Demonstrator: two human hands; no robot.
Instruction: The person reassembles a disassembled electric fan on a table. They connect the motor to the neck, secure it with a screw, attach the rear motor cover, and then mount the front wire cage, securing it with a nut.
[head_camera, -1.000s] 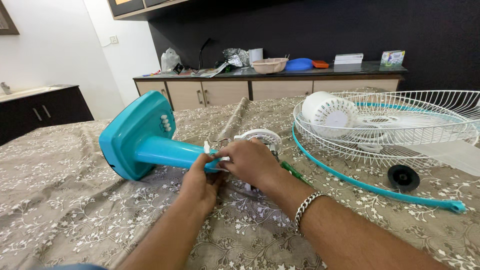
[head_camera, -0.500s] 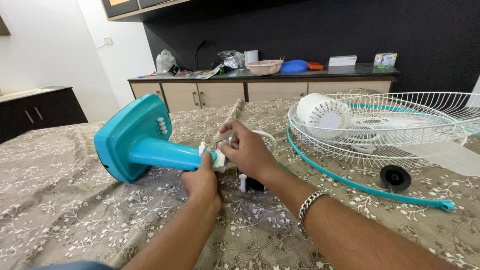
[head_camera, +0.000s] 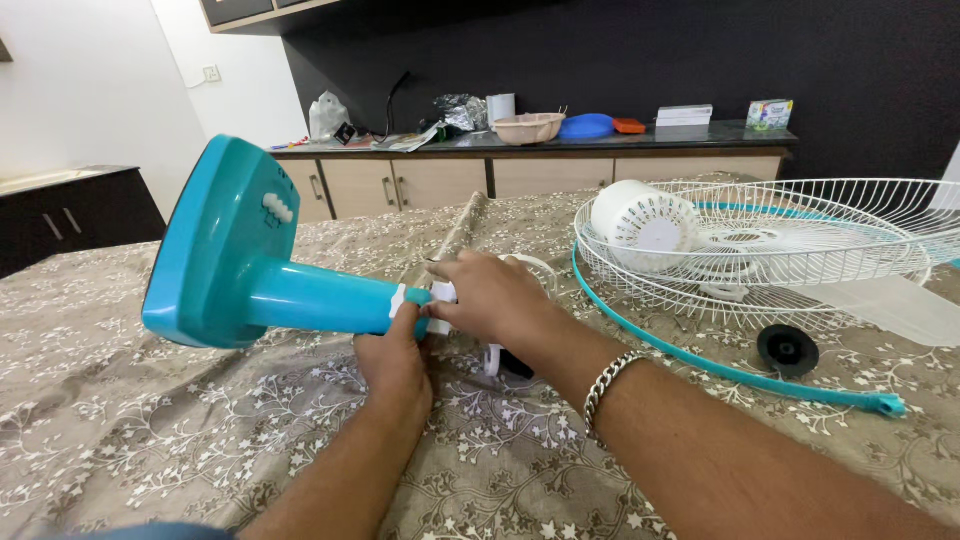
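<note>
A turquoise fan stand (head_camera: 245, 270) with a square base and white buttons lies sideways on the patterned bedspread (head_camera: 130, 420). My left hand (head_camera: 395, 362) grips the neck of the stand from below. My right hand (head_camera: 490, 297) is closed over the white motor assembly (head_camera: 500, 355) where it meets the neck; most of the motor is hidden behind that hand. A silver bracelet circles my right wrist.
A white wire fan guard (head_camera: 800, 250) with a white motor cover (head_camera: 645, 220) inside lies at right, ringed by a turquoise band (head_camera: 700, 365). A black round cap (head_camera: 787, 348) sits beside it. A cabinet counter (head_camera: 520, 150) with bowls and boxes stands behind.
The stand's base has tipped up and swung left, its face now steeper. My right hand slid down over the joint; my left hand stayed on the neck.
</note>
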